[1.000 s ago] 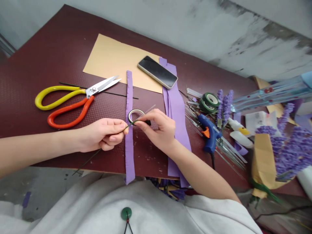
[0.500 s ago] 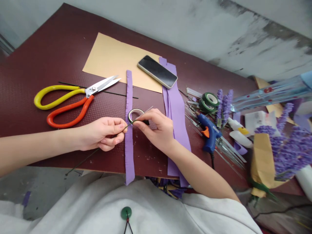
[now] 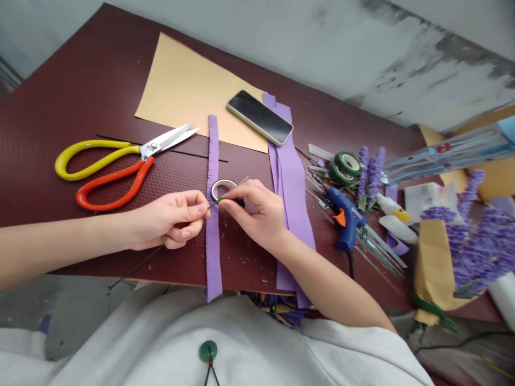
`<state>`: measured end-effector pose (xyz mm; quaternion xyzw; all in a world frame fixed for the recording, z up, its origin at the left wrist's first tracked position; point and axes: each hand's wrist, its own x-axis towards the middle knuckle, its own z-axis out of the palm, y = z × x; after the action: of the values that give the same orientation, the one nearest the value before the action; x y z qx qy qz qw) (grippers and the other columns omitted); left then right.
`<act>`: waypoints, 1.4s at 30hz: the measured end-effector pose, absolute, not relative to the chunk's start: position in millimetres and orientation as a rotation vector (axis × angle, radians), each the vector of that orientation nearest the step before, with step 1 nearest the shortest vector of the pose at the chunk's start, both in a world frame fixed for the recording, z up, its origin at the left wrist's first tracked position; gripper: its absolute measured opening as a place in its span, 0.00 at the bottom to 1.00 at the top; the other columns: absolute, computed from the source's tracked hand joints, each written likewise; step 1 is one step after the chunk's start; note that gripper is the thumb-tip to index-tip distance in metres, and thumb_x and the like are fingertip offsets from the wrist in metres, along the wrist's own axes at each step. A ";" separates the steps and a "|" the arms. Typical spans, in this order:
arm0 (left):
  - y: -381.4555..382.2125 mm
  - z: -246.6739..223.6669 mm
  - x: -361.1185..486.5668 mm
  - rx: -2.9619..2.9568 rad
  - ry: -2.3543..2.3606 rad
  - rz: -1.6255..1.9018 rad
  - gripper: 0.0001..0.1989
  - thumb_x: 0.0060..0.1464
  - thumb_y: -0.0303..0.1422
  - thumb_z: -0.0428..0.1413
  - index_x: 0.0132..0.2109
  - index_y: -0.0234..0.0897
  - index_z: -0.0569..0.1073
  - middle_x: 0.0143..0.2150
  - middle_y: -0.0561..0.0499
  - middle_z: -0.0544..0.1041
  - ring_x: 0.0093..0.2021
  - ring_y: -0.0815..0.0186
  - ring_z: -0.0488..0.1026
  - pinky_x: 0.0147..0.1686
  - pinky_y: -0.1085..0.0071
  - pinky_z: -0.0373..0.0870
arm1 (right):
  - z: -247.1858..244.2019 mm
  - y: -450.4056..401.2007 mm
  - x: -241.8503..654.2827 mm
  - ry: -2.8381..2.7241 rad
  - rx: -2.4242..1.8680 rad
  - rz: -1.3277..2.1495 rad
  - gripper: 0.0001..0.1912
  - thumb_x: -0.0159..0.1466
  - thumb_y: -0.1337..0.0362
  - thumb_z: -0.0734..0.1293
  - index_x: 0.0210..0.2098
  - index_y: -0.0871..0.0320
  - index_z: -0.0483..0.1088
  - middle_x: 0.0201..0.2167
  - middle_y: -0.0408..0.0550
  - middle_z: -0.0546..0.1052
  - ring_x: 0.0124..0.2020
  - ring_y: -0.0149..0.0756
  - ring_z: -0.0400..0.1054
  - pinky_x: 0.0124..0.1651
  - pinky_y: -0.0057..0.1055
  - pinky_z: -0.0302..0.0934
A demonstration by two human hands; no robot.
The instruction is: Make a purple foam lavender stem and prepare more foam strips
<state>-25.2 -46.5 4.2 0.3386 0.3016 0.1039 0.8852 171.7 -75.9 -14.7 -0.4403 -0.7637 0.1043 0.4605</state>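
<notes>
My left hand [image 3: 173, 220] is closed, with thumb and finger pinching a thin stem wire [image 3: 139, 265]. The wire's dark green end slants down past the table's front edge, and its bare tip points up beyond my right hand [image 3: 257, 212]. That hand pinches the same wire a short way from my left fingertips. A roll of green floral tape [image 3: 220, 184] stands partly behind my right fingers; whether it rests on the table I cannot tell. Beneath the wire lies a fringed purple paper strip [image 3: 213, 246].
Left are yellow-and-orange scissors [image 3: 147, 153], blades apart, over another dark wire. A phone [image 3: 259, 117] lies across tan paper [image 3: 193, 86] and purple strips [image 3: 295, 203]. Rightward are a blue glue gun [image 3: 346, 220], green tape rolls [image 3: 345, 167], loose wires and a purple flower bouquet [image 3: 483, 246].
Both hands have shifted very slightly left, still pinching the wire. The tan paper's far left corner has risen, and tan paper at the far right shows more.
</notes>
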 end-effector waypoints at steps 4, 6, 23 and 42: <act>-45.0 3.5 -24.8 0.689 0.608 0.238 0.08 0.60 0.31 0.50 0.32 0.35 0.65 0.19 0.58 0.63 0.14 0.81 0.44 0.12 0.87 0.48 | -15.0 -75.6 171.9 -1.876 -1.074 0.251 0.03 0.59 0.66 0.69 0.29 0.56 0.70 0.25 0.43 0.76 0.28 0.30 0.68 0.35 0.30 0.63; -44.5 4.4 -24.8 0.696 0.633 0.242 0.09 0.60 0.32 0.50 0.32 0.34 0.66 0.18 0.59 0.59 0.15 0.80 0.44 0.12 0.87 0.48 | -14.8 -75.4 171.8 -1.884 -1.078 0.240 0.03 0.59 0.66 0.69 0.29 0.56 0.70 0.25 0.43 0.76 0.28 0.30 0.69 0.35 0.30 0.63; -45.5 5.8 -21.9 0.700 0.662 0.288 0.05 0.59 0.29 0.50 0.33 0.37 0.64 0.19 0.58 0.65 0.13 0.80 0.46 0.11 0.87 0.47 | -12.7 -75.8 171.5 -1.905 -1.086 0.211 0.03 0.60 0.66 0.68 0.30 0.56 0.70 0.26 0.43 0.77 0.29 0.30 0.69 0.35 0.31 0.63; -46.8 7.8 -22.8 0.735 0.682 0.298 0.06 0.58 0.31 0.53 0.33 0.35 0.66 0.18 0.59 0.62 0.14 0.81 0.46 0.11 0.87 0.46 | -14.5 -75.5 172.2 -1.889 -1.101 0.227 0.03 0.60 0.65 0.68 0.30 0.55 0.70 0.27 0.44 0.77 0.30 0.31 0.69 0.36 0.32 0.62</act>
<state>-22.8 -46.8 7.8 0.3508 0.3255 0.1425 0.8664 172.2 -75.5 -14.5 -0.4461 -0.7654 0.0920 0.4546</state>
